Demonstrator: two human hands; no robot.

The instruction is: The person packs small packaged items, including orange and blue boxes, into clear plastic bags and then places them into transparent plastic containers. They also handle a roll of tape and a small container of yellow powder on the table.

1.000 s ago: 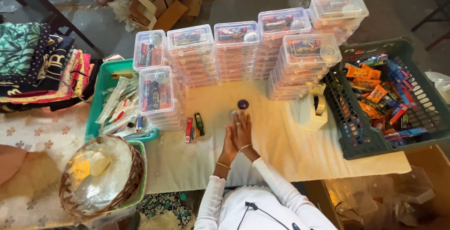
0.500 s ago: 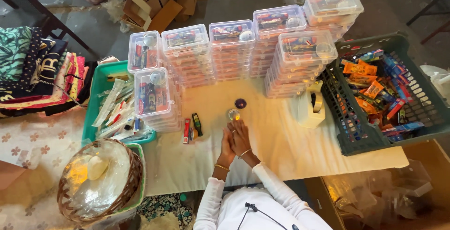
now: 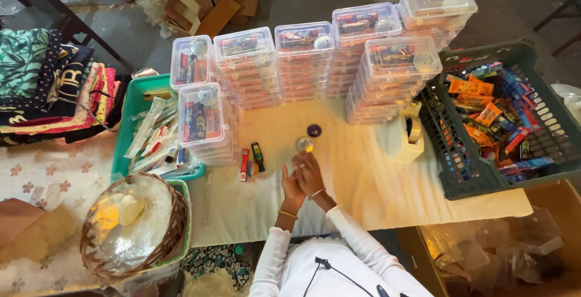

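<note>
Person's kit: white long-sleeved top, thin black cable with clip down the chest, gold bangle on left hand wrist, silver bangle and ring on right hand.

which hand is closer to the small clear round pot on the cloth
Right. The right hand has fingertips just below the small clear pot; the left hand sits lower, beside it.

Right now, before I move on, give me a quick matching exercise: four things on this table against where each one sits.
Things:
1. tape dispenser
2. wicker basket
3. dark crate
4. small round jar

Places:
A. near left corner
B. just beyond the hands
C. far right, full of snack packets
D. between the box stacks and the crate

Pairs: 1-D, 2-A, 3-C, 4-B
</note>
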